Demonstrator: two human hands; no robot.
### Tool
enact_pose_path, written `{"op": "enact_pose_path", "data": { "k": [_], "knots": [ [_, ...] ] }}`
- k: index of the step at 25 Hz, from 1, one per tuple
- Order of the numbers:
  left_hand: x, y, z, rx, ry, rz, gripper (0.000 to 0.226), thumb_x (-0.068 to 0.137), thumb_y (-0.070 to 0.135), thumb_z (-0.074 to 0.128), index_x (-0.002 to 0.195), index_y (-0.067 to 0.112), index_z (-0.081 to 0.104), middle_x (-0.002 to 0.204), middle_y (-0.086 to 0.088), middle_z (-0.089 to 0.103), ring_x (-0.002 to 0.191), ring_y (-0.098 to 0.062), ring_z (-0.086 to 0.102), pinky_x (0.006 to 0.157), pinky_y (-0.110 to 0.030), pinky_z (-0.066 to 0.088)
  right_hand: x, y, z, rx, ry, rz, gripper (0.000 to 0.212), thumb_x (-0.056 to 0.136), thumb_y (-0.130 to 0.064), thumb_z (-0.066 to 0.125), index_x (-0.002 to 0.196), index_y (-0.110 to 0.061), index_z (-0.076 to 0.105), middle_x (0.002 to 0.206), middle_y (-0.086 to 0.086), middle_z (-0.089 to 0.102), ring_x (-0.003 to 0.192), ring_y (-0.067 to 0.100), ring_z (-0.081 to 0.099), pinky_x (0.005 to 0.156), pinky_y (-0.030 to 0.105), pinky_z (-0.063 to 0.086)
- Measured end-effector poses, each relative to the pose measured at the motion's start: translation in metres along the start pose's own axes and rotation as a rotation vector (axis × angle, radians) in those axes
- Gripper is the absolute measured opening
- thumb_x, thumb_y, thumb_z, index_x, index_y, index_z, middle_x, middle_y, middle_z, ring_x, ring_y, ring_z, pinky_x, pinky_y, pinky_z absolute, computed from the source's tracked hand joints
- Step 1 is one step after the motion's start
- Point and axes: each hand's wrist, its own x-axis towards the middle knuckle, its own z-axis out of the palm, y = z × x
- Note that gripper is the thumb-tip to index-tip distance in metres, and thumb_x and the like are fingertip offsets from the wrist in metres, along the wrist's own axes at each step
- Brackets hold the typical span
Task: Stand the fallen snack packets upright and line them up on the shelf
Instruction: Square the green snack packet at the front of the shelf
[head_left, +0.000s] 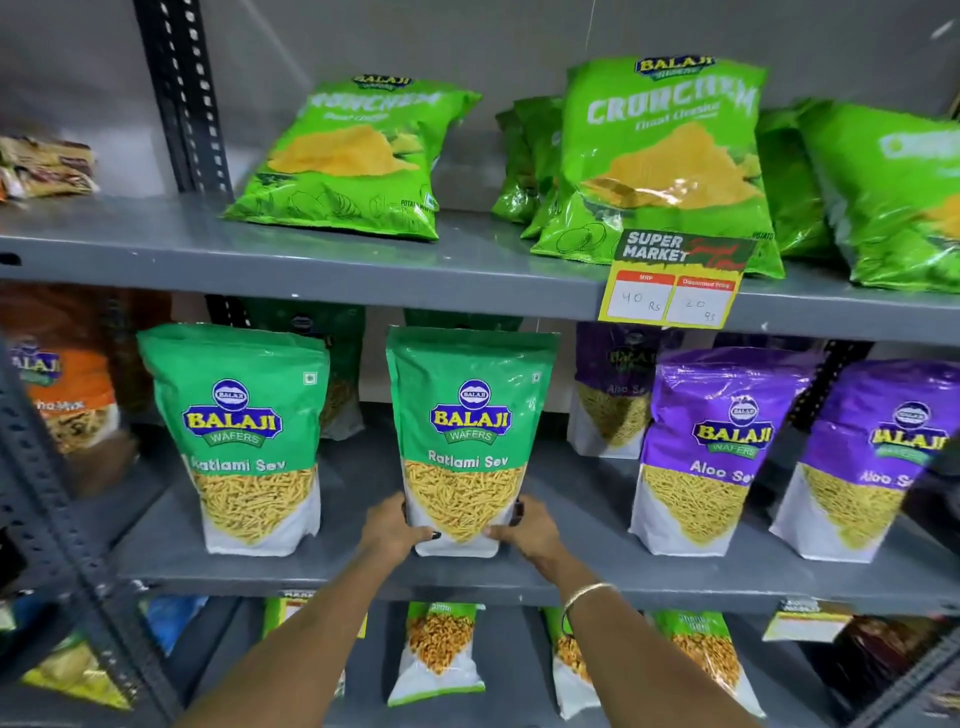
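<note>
Now the upright green Ratlami Sev packet (467, 441) is gripped at its base by left hand (392, 527) and right hand (524, 527), near the shelf edge (363, 577).

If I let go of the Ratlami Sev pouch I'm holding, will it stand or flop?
The held Ratlami Sev pouch probably stands: its flat base rests on the middle shelf, like its upright twin. The glossy film looks slippery. It is tall, so a nudge up high may tip it.
</note>
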Motion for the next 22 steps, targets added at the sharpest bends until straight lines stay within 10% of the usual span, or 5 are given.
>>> {"op": "enact_pose_path", "data": {
  "k": [4,10,15,18,22],
  "knots": [
    [-0.005,0.003,-0.012,0.115,-0.094,-0.013,0.062,0.07,0.025,0.078,0.119,-0.003,0.054,0.129,-0.018,0.06,0.118,-0.031,0.056,0.094,-0.036,0.045,0.019,0.024,-0.001,-0.047,-0.014,0.03,0.104,0.038,-0.042,0.09,0.126,-0.004,0.05,0.127,0.016,0.06,0.115,0.027,0.056,0.104,0.047,0.044],
    [-0.012,0.035,-0.017,0.467,-0.488,-0.331,0.069,0.076,0.046,0.067,0.124,0.001,0.046,0.114,-0.016,0.061,0.113,-0.028,0.061,0.08,-0.035,0.054,-0.043,0.013,-0.063,-0.275,0.165,0.197,0.047,0.074,-0.025,0.075,0.11,0.0,0.057,0.111,0.017,0.06,0.107,0.025,0.058,0.092,0.031,0.045],
    [-0.02,0.094,0.039,0.62,-0.816,-0.307,0.069,0.082,0.047,0.059,0.132,0.001,0.043,0.091,-0.007,0.063,0.088,-0.024,0.062,0.082,-0.037,0.054,-0.059,0.061,-0.146,-0.299,0.315,0.335,0.075,0.073,-0.021,0.076,0.131,0.006,0.037,0.128,0.018,0.053,0.123,0.027,0.051,0.089,0.027,0.043],
    [-0.022,0.13,0.097,0.512,-0.68,-0.044,0.062,0.075,0.045,0.066,0.119,0.005,0.05,0.116,-0.015,0.059,0.099,-0.028,0.062,0.068,-0.033,0.053,-0.057,0.081,-0.198,-0.266,0.426,0.313,0.093,0.073,-0.026,0.075,0.137,0.012,0.018,0.142,0.023,0.037,0.134,0.03,0.038,0.106,0.032,0.035],
    [-0.036,0.178,0.178,0.104,-0.429,0.067,0.083,0.076,0.021,0.072,0.142,0.001,0.026,0.149,-0.014,0.037,0.135,-0.026,0.039,0.107,-0.032,0.036,-0.026,0.119,-0.248,-0.095,0.273,0.193,0.111,0.047,-0.028,0.091,0.131,0.013,0.031,0.133,0.026,0.048,0.121,0.029,0.049,0.098,0.038,0.041]
  ]
}}
